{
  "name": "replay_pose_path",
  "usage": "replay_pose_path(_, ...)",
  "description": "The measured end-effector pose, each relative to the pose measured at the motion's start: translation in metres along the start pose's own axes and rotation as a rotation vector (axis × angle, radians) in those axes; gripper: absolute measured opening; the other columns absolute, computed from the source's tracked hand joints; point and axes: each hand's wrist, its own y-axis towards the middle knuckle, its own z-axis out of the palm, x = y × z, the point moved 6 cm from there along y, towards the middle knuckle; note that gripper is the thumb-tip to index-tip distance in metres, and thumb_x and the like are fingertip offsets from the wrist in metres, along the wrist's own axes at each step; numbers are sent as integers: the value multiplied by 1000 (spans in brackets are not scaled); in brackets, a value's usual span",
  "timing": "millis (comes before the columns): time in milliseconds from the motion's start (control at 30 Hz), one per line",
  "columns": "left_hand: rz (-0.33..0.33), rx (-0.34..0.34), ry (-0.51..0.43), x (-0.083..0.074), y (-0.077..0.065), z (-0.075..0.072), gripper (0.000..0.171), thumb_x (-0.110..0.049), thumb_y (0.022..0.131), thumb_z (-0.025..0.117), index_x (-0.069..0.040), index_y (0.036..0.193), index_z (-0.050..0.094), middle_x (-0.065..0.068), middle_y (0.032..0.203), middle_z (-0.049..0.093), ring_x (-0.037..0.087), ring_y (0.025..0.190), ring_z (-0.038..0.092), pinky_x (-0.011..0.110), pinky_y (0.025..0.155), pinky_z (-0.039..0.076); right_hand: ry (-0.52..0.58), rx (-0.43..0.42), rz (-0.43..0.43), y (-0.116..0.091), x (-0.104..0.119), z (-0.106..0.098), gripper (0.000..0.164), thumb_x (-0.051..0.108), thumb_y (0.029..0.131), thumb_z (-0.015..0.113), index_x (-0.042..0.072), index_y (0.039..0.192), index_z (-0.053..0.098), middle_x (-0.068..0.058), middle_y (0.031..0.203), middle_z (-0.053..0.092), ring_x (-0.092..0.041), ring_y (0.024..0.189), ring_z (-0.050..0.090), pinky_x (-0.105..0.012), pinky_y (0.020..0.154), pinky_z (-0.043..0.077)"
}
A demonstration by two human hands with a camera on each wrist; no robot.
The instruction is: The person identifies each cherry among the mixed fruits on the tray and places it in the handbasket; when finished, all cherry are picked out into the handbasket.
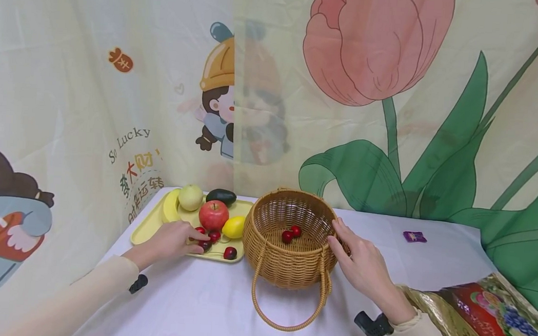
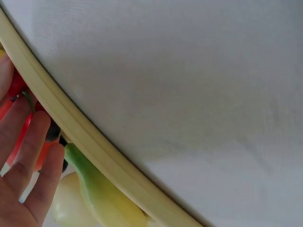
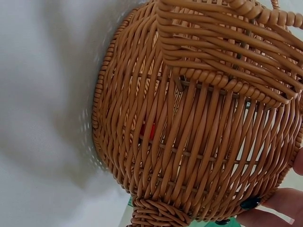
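Observation:
On the yellow tray my left hand reaches in from the front left, thumb and forefinger pinching a dark red cherry. In the left wrist view, a red cherry with a green stem shows beside the fingers. Other cherries lie around it, one cherry near the tray's front rim. A round wicker basket stands right of the tray with two cherries inside. My right hand rests on the basket's right rim with its fingers fairly straight.
The tray also holds a banana, a pale round fruit, a dark avocado, a red apple and a lemon. The basket's handle hangs toward me. A purple packet and a fruit-printed bag lie right.

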Motion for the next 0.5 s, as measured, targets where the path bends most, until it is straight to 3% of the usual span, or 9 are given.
replay_pose_path(167,13,0,-8,-1,0,-1,39,-30,85,84,-18,121,78,-3,97,82,2,71,60,17,60,44,3,-1,-3,0,0,0,54,36,108,51,5,152,47,-17,156,47,-40,137,53,-55,104,49)
replay_pose_path(500,53,4,-12,-1,-1,-3,39,-30,86,83,-17,122,77,-9,82,78,2,61,48,19,54,34,3,-1,-4,0,1,1,54,36,108,51,5,152,48,-17,156,47,-40,137,54,-56,104,49)
